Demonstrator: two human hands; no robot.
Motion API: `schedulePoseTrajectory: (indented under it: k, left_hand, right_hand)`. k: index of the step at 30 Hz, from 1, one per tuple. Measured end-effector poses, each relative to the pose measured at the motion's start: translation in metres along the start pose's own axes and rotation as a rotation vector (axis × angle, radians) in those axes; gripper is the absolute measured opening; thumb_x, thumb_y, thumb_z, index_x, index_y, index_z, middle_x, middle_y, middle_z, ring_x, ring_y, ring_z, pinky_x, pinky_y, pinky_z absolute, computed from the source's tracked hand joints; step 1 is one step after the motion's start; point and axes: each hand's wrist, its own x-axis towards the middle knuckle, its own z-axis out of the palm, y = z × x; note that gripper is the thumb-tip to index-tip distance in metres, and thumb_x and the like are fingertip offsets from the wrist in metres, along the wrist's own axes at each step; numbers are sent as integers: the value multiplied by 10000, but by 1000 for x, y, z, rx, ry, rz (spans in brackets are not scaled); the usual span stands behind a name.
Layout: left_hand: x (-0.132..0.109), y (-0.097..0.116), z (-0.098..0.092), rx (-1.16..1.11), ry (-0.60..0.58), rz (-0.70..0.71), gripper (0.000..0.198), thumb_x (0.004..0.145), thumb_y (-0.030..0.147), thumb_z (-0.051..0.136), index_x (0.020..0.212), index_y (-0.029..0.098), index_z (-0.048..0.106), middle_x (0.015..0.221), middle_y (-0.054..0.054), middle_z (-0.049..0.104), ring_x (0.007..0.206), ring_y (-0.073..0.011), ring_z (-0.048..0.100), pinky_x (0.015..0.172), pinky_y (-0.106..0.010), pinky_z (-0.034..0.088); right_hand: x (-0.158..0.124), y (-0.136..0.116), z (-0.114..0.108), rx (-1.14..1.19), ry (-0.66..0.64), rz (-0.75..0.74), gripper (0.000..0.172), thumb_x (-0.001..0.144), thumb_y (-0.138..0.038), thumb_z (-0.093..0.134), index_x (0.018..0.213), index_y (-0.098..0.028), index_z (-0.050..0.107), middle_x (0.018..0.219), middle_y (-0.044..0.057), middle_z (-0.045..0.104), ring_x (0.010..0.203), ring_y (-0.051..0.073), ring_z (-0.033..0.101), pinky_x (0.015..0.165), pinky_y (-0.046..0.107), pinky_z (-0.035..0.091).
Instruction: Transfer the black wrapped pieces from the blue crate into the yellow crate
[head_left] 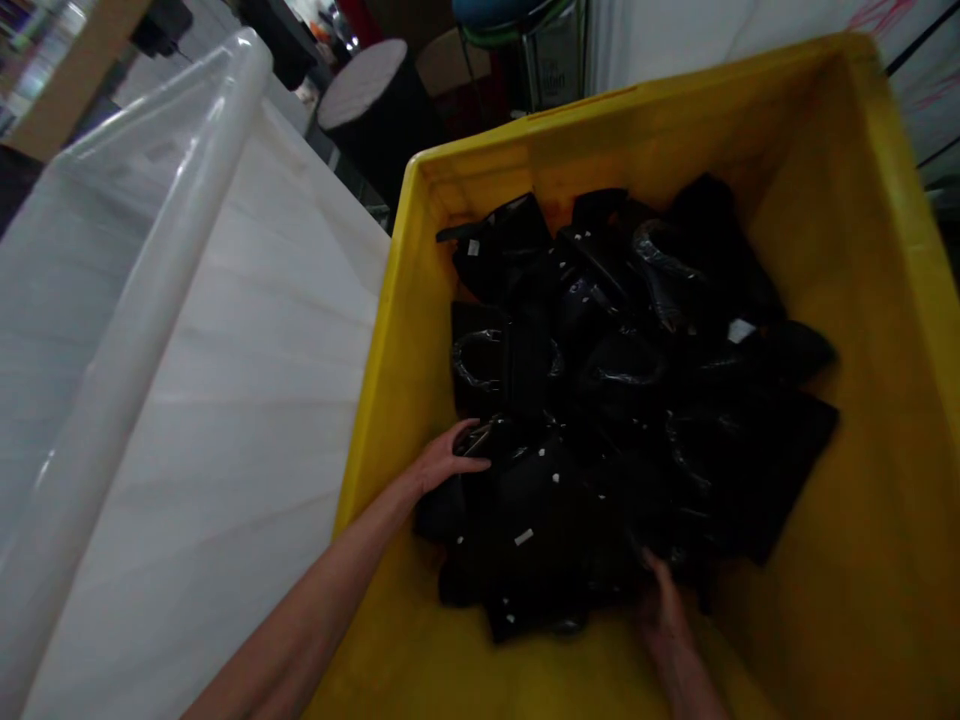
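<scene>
Black handbags (480, 360) lie heaped in a deep yellow bin (607, 680). Some of their handles are wrapped in clear plastic, and small white bits dot the heap. At the near left of the pile, my left hand (450, 460) is closed at the edge of a black handbag (540, 510), thumb and fingers on either side of it. My right hand (666, 612) reaches down at the near right and touches the same dark mass. Its fingers are blurred and partly hidden, so I cannot make out its grip.
A white-sided container with a pale tubular rim (172, 250) stands close along the bin's left side. Beyond the bin are a dark round stool (375, 100) and a chair (502, 15). White sheeting (675, 35) hangs behind the bin's far right edge.
</scene>
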Motion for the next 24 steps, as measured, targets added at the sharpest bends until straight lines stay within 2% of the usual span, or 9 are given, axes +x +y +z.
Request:
schedulePoseTrajectory:
  k: [2, 5, 9, 11, 13, 16, 18, 21, 24]
  left_hand:
    - [-7, 2, 8, 22, -20, -11, 767, 771, 425, 656, 1455, 212, 382, 1374, -54, 581, 1227, -265, 557, 1052, -402, 423]
    - [-10, 15, 19, 113, -44, 0, 666, 746, 390, 662, 1380, 264, 502, 1355, -31, 599, 1232, -297, 533, 1065, -438, 386]
    - [-7, 33, 21, 254, -50, 42, 628, 688, 347, 705, 1303, 323, 583, 1397, -33, 565, 1269, -379, 452, 1098, -561, 250]
    - [-8, 35, 19, 291, -43, 58, 616, 688, 372, 722, 1289, 325, 597, 1374, -41, 580, 1322, -396, 379, 1118, -566, 188]
    - [-12, 35, 19, 304, -26, 49, 582, 737, 431, 690, 1295, 299, 592, 1321, -62, 607, 1329, -374, 373, 1117, -515, 223]
    - [-25, 39, 25, 286, 14, 5, 525, 848, 473, 563, 1324, 253, 558, 1201, -79, 625, 1161, -294, 534, 1009, -403, 386]
    - [-37, 48, 31, 261, 44, -6, 512, 876, 466, 524, 1341, 252, 540, 1121, -63, 618, 1061, -257, 580, 948, -359, 428]
    - [-65, 76, 35, 211, 68, 30, 504, 878, 466, 529, 1345, 279, 545, 1064, -36, 598, 1032, -242, 575, 931, -330, 433]
    - [-105, 112, 33, 162, 63, 79, 474, 889, 457, 519, 1337, 307, 558, 1046, -20, 585, 1021, -229, 569, 923, -316, 437]
  right_hand:
    - [-21, 3, 5, 25, 3, -16, 510, 547, -496, 788, 984, -258, 678, 893, -8, 740, 932, 280, 662, 803, 420, 533]
    - [-51, 8, 14, 53, -9, -32, 455, 554, -429, 785, 955, -251, 664, 868, -26, 731, 845, 245, 660, 758, 402, 537]
    - [-74, 14, 21, 61, -20, -39, 335, 668, -398, 732, 934, -215, 643, 865, -9, 698, 778, 205, 642, 718, 394, 528]
    - [-79, 16, 24, 58, -18, -30, 287, 745, -395, 694, 944, -197, 634, 869, 3, 679, 758, 184, 631, 715, 384, 522]
    - [-83, 17, 28, 57, -22, -15, 263, 801, -396, 662, 954, -185, 626, 871, 11, 663, 747, 172, 620, 714, 377, 519]
    - [-95, 16, 33, 70, -36, -5, 245, 827, -385, 647, 951, -177, 614, 863, 12, 649, 743, 165, 610, 712, 371, 519]
    - [-108, 15, 35, 85, -56, -13, 226, 805, -365, 656, 926, -180, 608, 853, 9, 652, 744, 169, 611, 708, 376, 522]
    - [-135, 15, 34, 111, -120, -52, 223, 711, -339, 691, 866, -200, 613, 810, -3, 670, 754, 197, 620, 700, 405, 531]
    - [-172, 21, 30, 151, -195, -133, 238, 620, -324, 708, 826, -230, 634, 772, -27, 688, 792, 225, 634, 717, 416, 536]
